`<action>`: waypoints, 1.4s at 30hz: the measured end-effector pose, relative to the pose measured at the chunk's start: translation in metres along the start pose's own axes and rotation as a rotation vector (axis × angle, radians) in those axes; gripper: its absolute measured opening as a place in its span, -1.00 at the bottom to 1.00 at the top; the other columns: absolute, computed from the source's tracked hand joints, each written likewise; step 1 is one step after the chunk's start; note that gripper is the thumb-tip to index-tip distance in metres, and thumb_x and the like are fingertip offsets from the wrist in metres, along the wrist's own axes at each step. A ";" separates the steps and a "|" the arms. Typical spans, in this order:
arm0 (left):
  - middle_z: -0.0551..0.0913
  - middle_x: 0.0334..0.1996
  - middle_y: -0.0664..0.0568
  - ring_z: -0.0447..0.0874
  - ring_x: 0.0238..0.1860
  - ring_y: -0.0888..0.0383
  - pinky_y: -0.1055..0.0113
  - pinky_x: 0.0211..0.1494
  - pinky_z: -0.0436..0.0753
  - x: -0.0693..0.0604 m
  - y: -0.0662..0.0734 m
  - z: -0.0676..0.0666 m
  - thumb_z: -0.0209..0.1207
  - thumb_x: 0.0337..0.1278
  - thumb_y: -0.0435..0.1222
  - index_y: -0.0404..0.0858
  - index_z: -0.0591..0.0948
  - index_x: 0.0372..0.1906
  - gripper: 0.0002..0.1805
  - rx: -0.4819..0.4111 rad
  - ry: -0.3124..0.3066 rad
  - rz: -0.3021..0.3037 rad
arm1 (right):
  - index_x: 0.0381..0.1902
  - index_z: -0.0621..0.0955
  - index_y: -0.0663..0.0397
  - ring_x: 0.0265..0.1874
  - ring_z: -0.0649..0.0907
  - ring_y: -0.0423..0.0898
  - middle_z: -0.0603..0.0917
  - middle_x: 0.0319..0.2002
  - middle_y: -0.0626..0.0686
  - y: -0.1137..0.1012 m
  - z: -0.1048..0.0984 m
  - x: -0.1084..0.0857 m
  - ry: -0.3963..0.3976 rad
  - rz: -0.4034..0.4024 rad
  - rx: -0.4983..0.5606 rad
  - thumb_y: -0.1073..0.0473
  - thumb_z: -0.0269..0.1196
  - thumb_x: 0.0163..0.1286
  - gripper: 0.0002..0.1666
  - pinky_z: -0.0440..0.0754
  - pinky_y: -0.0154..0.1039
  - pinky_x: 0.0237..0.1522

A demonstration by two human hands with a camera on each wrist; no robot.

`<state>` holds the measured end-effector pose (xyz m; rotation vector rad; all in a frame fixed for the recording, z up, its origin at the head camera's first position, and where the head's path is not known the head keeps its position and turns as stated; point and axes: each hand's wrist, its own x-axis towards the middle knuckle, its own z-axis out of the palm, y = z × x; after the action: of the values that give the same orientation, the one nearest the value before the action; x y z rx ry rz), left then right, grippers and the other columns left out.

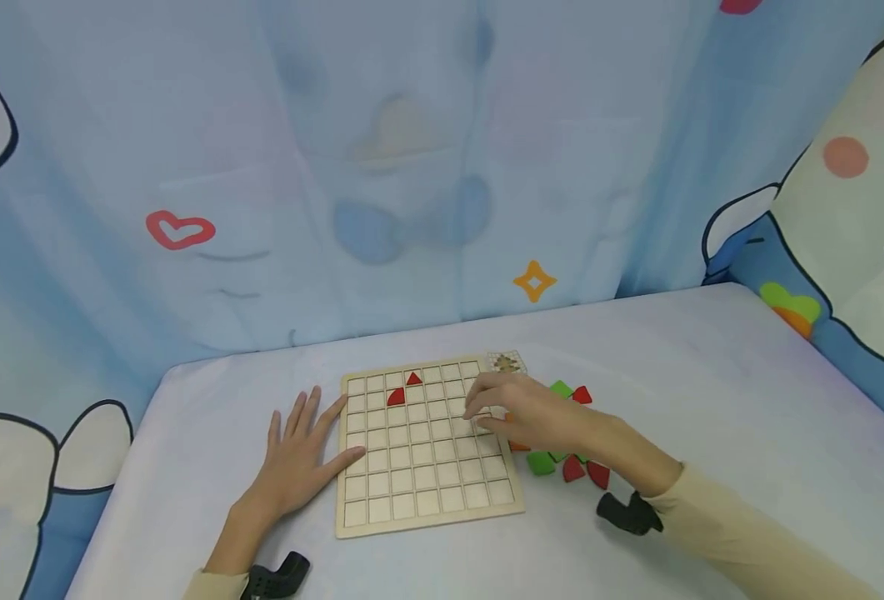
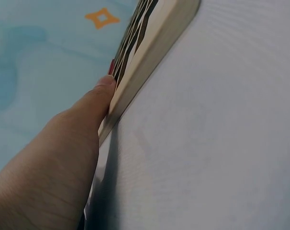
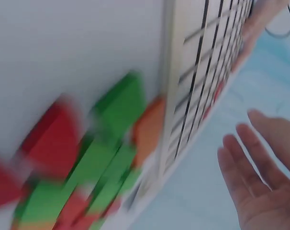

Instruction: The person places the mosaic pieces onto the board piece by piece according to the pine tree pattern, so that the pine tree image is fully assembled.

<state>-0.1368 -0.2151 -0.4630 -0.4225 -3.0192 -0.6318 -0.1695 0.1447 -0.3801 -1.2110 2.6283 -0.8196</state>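
A wooden grid board [image 1: 430, 523] lies on the table. In its upper rows sit a red triangle [image 1: 414, 379] and a red piece with one curved side [image 1: 397, 397]. My left hand [image 1: 297, 462] rests at the board's left edge with spread fingers, its thumb [image 2: 105, 82] touching the rim. Over the board's right side hovers my right hand [image 1: 524, 408], fingers loosely bent, nothing visible between them in the right wrist view. Beside the board lie loose green pieces [image 3: 121, 105], red pieces [image 3: 51, 139] and an orange piece [image 3: 149, 129], partly blurred there.
A small printed card [image 1: 506, 362] lies by the board's upper right corner. The white cloth-covered table [image 1: 711, 375] extends to both sides. Behind it hangs a blue cartoon-print curtain [image 1: 412, 292]. A black wrist device [image 1: 629, 512] sits at the right cuff, another [image 1: 280, 577] at the left.
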 end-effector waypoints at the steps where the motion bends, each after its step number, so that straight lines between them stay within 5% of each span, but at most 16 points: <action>1: -0.01 0.66 -0.34 -0.16 0.66 -0.33 -0.49 0.53 -0.25 0.000 0.000 0.000 0.18 0.34 0.26 -0.06 0.22 0.67 -0.06 0.003 0.005 0.002 | -0.08 0.80 0.13 -0.04 0.70 -0.03 0.68 -0.05 -0.08 0.003 -0.005 -0.008 -0.009 -0.002 -0.005 0.36 0.39 0.41 -0.83 0.72 -0.09 0.01; 9: -0.01 0.66 -0.34 -0.16 0.66 -0.34 -0.48 0.53 -0.26 -0.001 0.002 0.000 0.18 0.34 0.27 -0.06 0.22 0.67 -0.06 -0.004 0.012 0.005 | -0.13 0.82 -0.10 -0.04 0.67 -0.04 0.65 -0.11 -0.19 0.016 -0.020 -0.057 -0.083 0.104 -0.026 0.25 0.51 0.31 -0.80 0.74 -0.11 0.00; 15: -0.04 0.67 -0.32 -0.19 0.67 -0.32 -0.46 0.54 -0.29 -0.002 0.002 0.000 0.17 0.35 0.26 -0.04 0.19 0.68 -0.06 -0.016 -0.010 -0.005 | -0.08 0.83 -0.03 -0.05 0.64 -0.15 0.67 -0.06 -0.18 0.022 -0.007 -0.073 -0.068 0.065 -0.006 0.25 0.54 0.26 -0.74 0.73 -0.26 0.01; 22: -0.04 0.66 -0.33 -0.20 0.66 -0.33 -0.48 0.53 -0.30 -0.003 0.003 -0.003 0.17 0.36 0.25 -0.04 0.20 0.68 -0.07 -0.039 -0.018 -0.013 | -0.03 0.83 -0.07 0.00 0.66 -0.16 0.68 -0.03 -0.22 0.026 0.002 -0.074 -0.069 0.065 0.009 0.21 0.53 0.29 -0.72 0.69 -0.15 0.08; 33: -0.03 0.67 -0.32 -0.20 0.67 -0.32 -0.47 0.53 -0.29 -0.001 0.003 -0.002 0.17 0.36 0.26 -0.04 0.20 0.68 -0.07 -0.021 -0.004 0.001 | -0.04 0.82 0.02 -0.16 0.60 -0.26 0.67 -0.13 -0.20 0.029 0.010 -0.069 -0.065 0.088 0.007 0.26 0.55 0.25 -0.70 0.71 -0.32 -0.08; 42: -0.04 0.67 -0.32 -0.20 0.67 -0.32 -0.47 0.54 -0.30 -0.002 0.004 -0.002 0.16 0.37 0.25 -0.04 0.19 0.68 -0.07 -0.019 -0.014 -0.001 | -0.12 0.84 0.02 -0.31 0.59 -0.33 0.68 -0.23 -0.23 0.028 0.008 -0.061 -0.100 0.183 0.074 0.27 0.60 0.16 -0.70 0.67 -0.38 -0.21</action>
<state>-0.1335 -0.2132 -0.4596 -0.4277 -3.0288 -0.6613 -0.1449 0.2010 -0.4083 -0.9503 2.5571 -0.7947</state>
